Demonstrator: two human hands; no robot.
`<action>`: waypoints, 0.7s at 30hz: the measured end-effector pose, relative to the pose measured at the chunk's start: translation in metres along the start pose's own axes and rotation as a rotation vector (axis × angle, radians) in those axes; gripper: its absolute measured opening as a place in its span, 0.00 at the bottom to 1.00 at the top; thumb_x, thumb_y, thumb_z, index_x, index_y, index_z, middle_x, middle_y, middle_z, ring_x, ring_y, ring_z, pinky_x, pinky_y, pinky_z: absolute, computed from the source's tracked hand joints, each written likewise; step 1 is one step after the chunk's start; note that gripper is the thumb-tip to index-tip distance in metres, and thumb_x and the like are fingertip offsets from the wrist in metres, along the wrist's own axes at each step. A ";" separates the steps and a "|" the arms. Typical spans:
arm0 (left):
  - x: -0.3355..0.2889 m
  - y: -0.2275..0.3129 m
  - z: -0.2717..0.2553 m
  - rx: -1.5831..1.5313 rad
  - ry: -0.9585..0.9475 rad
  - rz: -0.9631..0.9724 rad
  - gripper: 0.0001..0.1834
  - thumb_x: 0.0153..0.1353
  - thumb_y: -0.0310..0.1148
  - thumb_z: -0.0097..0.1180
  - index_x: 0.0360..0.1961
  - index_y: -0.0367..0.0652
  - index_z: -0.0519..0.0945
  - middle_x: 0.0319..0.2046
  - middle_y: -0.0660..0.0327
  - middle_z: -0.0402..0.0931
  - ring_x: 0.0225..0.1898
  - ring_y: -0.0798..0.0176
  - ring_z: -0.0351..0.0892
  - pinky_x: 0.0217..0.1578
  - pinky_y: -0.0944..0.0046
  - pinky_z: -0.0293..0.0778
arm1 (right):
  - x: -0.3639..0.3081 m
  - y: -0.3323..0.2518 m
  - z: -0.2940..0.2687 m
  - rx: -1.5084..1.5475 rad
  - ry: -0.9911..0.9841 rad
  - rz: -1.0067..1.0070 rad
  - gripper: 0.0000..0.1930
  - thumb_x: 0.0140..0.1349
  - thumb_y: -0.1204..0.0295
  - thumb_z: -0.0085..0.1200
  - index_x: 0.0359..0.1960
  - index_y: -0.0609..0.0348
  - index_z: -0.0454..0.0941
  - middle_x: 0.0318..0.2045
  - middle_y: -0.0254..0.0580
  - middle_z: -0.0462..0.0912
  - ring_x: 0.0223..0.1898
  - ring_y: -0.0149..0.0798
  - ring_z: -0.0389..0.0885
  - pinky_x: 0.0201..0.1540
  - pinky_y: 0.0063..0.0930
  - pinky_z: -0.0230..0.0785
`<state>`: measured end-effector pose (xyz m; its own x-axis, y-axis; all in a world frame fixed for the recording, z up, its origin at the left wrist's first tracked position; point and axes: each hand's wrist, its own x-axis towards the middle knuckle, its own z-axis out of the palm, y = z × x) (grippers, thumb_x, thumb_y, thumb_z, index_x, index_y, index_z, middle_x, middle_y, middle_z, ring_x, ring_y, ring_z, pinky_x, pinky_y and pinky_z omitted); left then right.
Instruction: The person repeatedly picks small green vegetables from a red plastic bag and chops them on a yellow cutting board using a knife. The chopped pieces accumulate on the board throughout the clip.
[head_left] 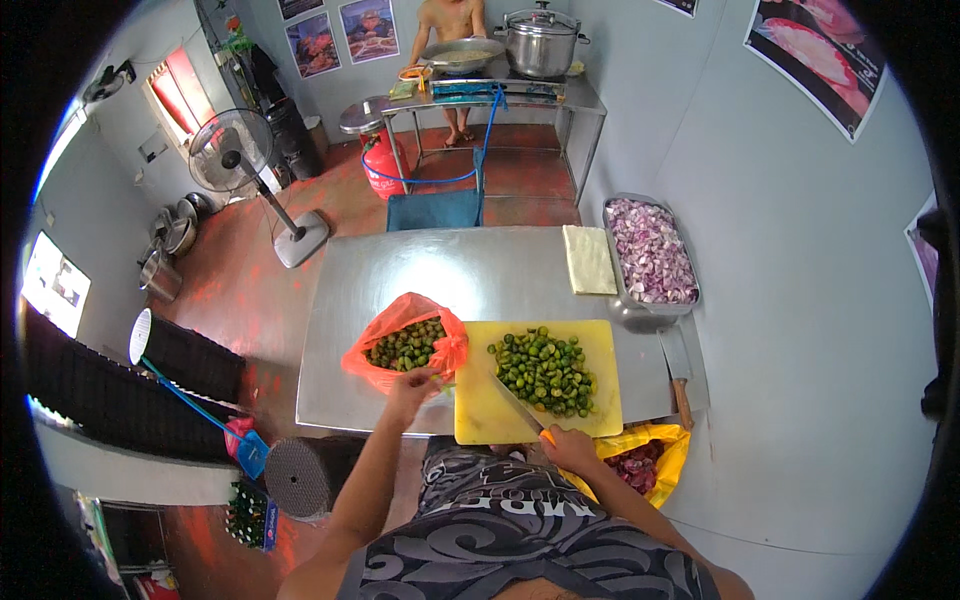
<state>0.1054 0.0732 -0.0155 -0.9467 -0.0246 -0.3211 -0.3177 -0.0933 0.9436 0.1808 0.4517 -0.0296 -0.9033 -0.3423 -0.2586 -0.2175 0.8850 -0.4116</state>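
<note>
My right hand (570, 449) grips the orange handle of a kitchen knife (517, 405). Its blade lies over the yellow cutting board (478, 425), pointing away to the left. A pile of small green limes (548, 372), many looking cut, covers the board's upper right part. To the left, an orange-red plastic bag (360, 362) stands open with whole small limes (408, 345) inside. My left hand (410, 393) is at the bag's near right edge, its fingers bent together. Whatever is between those fingers is too small to make out; a bit of green shows beside them.
A steel table (350, 290) carries a metal tray of chopped purple onions (652, 250), a folded pale cloth (590, 260) and another knife (680, 385). A yellow bag (672, 460) with dark red contents sits near my right forearm. Beyond, a person (450, 20) stands behind a stove table.
</note>
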 end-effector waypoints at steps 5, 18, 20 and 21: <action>-0.013 -0.019 0.055 0.056 -0.104 -0.036 0.19 0.64 0.28 0.64 0.54 0.30 0.80 0.37 0.57 0.83 0.36 0.67 0.83 0.39 0.67 0.81 | 0.004 -0.020 -0.007 -0.036 -0.205 -0.020 0.25 0.71 0.47 0.44 0.44 0.58 0.76 0.30 0.60 0.85 0.35 0.63 0.85 0.39 0.59 0.75; -0.013 -0.042 0.089 -0.145 -0.204 -0.178 0.18 0.73 0.37 0.55 0.56 0.33 0.77 0.36 0.64 0.78 0.33 0.71 0.76 0.35 0.69 0.74 | 0.004 -0.008 0.001 0.120 0.027 0.076 0.23 0.69 0.48 0.49 0.36 0.60 0.76 0.28 0.63 0.82 0.33 0.68 0.81 0.38 0.60 0.71; -0.018 -0.033 0.091 -0.224 -0.209 -0.252 0.16 0.74 0.32 0.52 0.56 0.34 0.77 0.39 0.63 0.77 0.35 0.69 0.76 0.37 0.69 0.75 | 0.001 -0.012 0.006 0.142 0.018 0.087 0.23 0.69 0.49 0.50 0.35 0.60 0.76 0.27 0.63 0.82 0.32 0.68 0.81 0.37 0.60 0.71; -0.019 -0.028 0.091 -0.288 -0.206 -0.289 0.15 0.74 0.31 0.51 0.57 0.34 0.77 0.41 0.62 0.79 0.37 0.68 0.77 0.39 0.69 0.76 | 0.001 -0.014 0.008 0.142 0.027 0.089 0.22 0.69 0.50 0.50 0.35 0.60 0.76 0.26 0.63 0.82 0.32 0.68 0.81 0.37 0.60 0.71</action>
<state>0.1277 0.1665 -0.0285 -0.8218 0.2386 -0.5175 -0.5698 -0.3411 0.7476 0.1863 0.4366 -0.0311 -0.9265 -0.2547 -0.2769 -0.0836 0.8571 -0.5084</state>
